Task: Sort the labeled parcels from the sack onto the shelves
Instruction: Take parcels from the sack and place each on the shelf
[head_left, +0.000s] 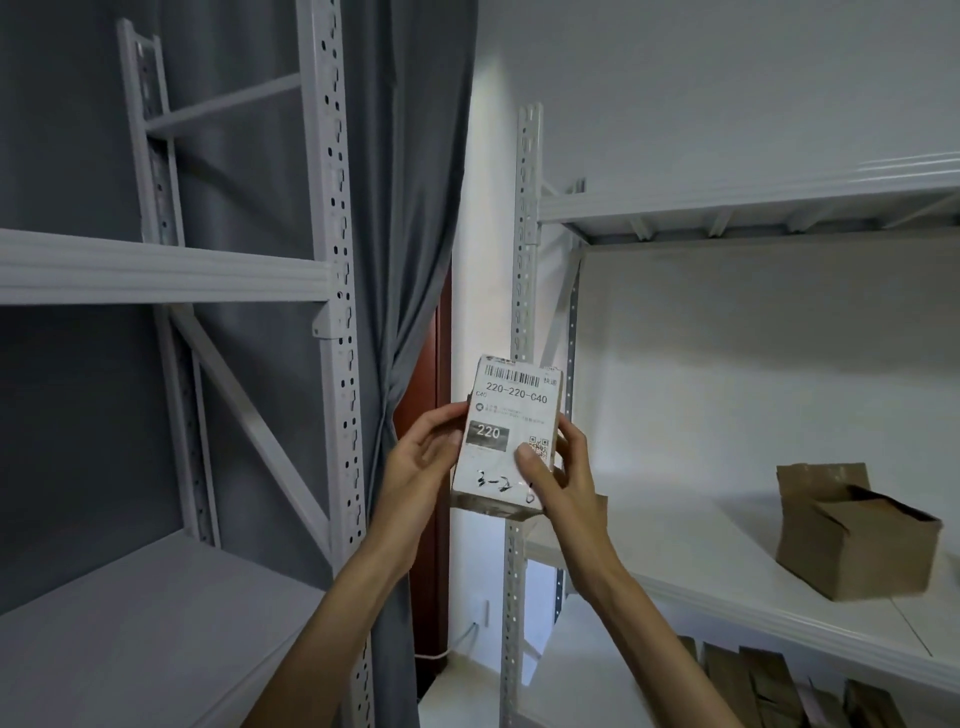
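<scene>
A small cardboard parcel with a white shipping label is held up in the gap between two shelf units. The label reads 220-220-C40, and "3-2" is handwritten near its bottom. My left hand grips the parcel's left edge. My right hand holds its right side, thumb over the label by the QR code. The sack is out of view.
A white metal shelf unit stands at the left before a grey curtain. A second unit's shelf at the right carries a brown cardboard box. More brown parcels lie on the level below it.
</scene>
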